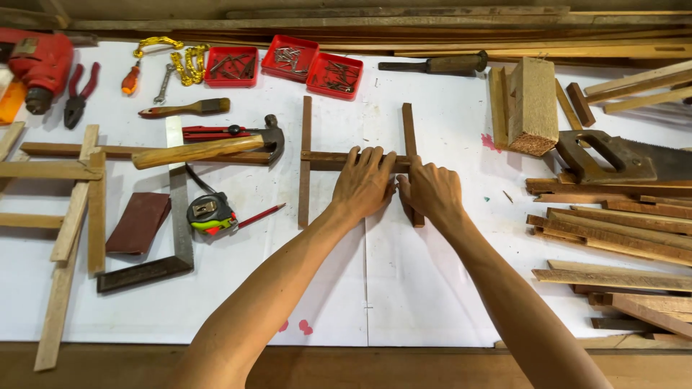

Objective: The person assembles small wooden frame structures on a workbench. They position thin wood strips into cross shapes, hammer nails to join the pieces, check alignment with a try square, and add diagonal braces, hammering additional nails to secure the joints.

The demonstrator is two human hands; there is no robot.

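- While both hands lie in the middle of the frame, the left hand presses flat, fingers spread, on the cross strip.
- Right hand rests with curled fingers on the right strip, gripping nothing fully.
- Left strip stands upright beside them; a hammer lies to the left.

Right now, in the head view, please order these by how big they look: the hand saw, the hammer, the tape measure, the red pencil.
1. hand saw, though the frame edge cuts it off
2. hammer
3. tape measure
4. red pencil: about as long as the tape measure, far thinner
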